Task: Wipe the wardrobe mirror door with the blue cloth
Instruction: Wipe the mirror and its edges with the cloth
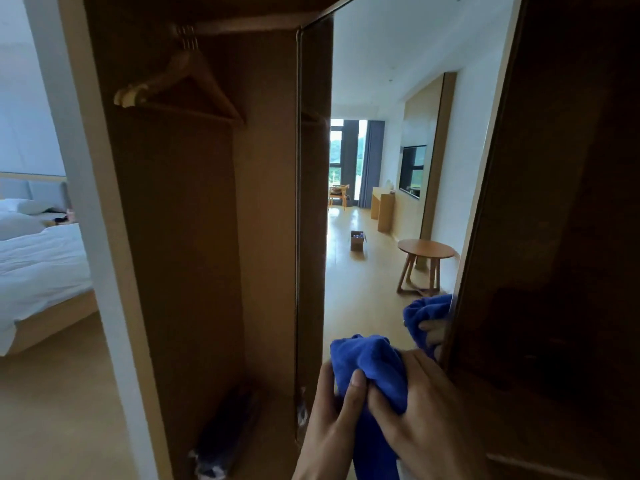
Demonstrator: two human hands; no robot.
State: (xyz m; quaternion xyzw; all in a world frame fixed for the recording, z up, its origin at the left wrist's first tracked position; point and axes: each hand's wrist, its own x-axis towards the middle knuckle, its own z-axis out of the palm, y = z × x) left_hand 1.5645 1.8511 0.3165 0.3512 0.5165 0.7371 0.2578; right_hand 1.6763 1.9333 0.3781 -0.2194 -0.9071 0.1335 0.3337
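The wardrobe mirror door (398, 98) stands open ahead of me and reflects a bright room with a wooden floor. Both hands hold the bunched blue cloth (370, 362) low in front of the mirror's bottom part. My left hand (329, 427) grips the cloth from the left with the thumb on top. My right hand (426, 417) closes on it from the right, near the mirror's right edge. A reflection of the cloth and fingers (429, 320) shows in the glass just above. I cannot tell whether the cloth touches the glass.
The open wardrobe (194, 237) is on the left, with wooden hangers (180, 88) on its rail and a dark item (225, 441) on its floor. A dark wooden panel (561, 237) fills the right. A bed with white bedding (38, 265) lies far left.
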